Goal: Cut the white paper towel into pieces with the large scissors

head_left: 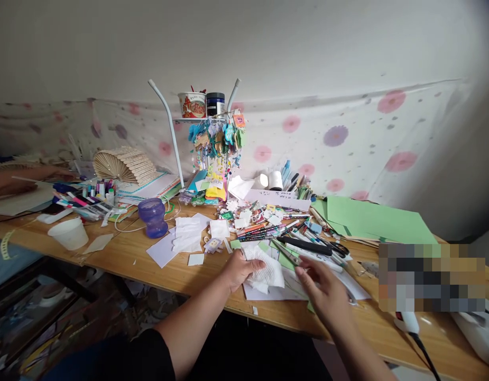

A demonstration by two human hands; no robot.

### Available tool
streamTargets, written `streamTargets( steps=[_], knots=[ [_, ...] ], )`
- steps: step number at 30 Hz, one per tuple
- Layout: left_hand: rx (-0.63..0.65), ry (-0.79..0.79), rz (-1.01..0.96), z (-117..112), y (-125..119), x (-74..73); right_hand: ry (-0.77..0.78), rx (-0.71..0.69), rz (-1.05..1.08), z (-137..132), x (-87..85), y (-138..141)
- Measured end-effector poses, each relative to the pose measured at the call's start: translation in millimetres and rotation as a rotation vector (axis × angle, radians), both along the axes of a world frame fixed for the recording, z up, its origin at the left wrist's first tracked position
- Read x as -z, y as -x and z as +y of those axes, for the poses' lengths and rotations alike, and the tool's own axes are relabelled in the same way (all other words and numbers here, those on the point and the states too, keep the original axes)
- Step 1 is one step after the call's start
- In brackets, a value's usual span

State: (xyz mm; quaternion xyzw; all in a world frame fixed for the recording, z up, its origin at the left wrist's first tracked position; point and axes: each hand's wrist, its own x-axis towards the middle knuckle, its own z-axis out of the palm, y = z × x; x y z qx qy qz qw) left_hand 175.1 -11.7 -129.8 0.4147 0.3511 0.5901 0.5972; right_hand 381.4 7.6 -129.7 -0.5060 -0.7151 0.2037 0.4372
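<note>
My left hand (244,269) is closed round a crumpled, dimpled white paper towel (265,271), its thumb pressed on top. The towel hangs over white and green paper near the table's front edge. To the right, my right hand (321,283) has its thumb and forefinger at the near end of a slim metal tool (286,253), perhaps scissors or forceps. That tool points away to the left; its rear part is hidden by the hand. Beyond it lie a black-handled long item (304,245) and black-handled scissors (340,248).
Pens and paper scraps (258,227) crowd mid-table. A purple cup (153,218), white cup (68,234) and folded tissue (187,234) stand or lie left. Green sheets (381,219) lie right, near a blurred-out patch. Another person's hand (54,173) shows far left.
</note>
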Motion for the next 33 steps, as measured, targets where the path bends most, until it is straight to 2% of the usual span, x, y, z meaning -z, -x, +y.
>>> streamTargets(
  steps=[3,5,7,13,20,22,24,27,29,31,32,33],
  knots=[
    [0.033,-0.063,0.054,-1.8,-1.3,-1.2,0.326,-0.265,0.274,-8.3,1.7,31.6],
    [0.045,-0.071,0.068,-2.8,-1.6,-1.2,0.456,-0.338,0.449,-9.6,6.5,45.6],
    [0.033,-0.051,0.077,-3.2,-1.4,-0.1,0.515,-0.347,0.609,-9.4,12.8,51.6],
    [0.029,0.013,0.094,-3.5,0.5,2.2,0.407,-0.24,0.831,-13.0,23.0,44.8],
    [-0.012,0.006,0.03,-4.9,1.4,4.5,0.376,-0.164,0.844,-13.9,26.5,42.1],
    [-0.069,0.018,0.017,-6.5,8.9,1.8,0.351,-0.139,0.867,-13.1,28.1,41.6],
    [-0.179,0.045,0.034,-7.0,26.6,-5.8,0.315,-0.104,0.864,-12.2,29.5,41.0],
    [-0.418,0.043,0.173,-3.3,75.9,-24.2,0.303,-0.109,0.826,-11.5,31.1,41.0],
    [-0.573,0.009,0.343,0.7,118.0,-37.3,0.331,-0.14,0.815,-11.4,31.7,41.7],
    [-0.595,0.063,0.535,3.0,156.9,-48.0,0.352,-0.143,0.812,-11.8,31.2,42.8],
    [-0.626,0.088,0.675,2.9,171.9,-52.0,0.356,-0.139,0.811,-12.2,30.4,43.4],
    [-0.721,0.093,0.842,2.0,182.4,-55.0,0.359,-0.138,0.811,-12.6,29.4,44.1]
  ],
)
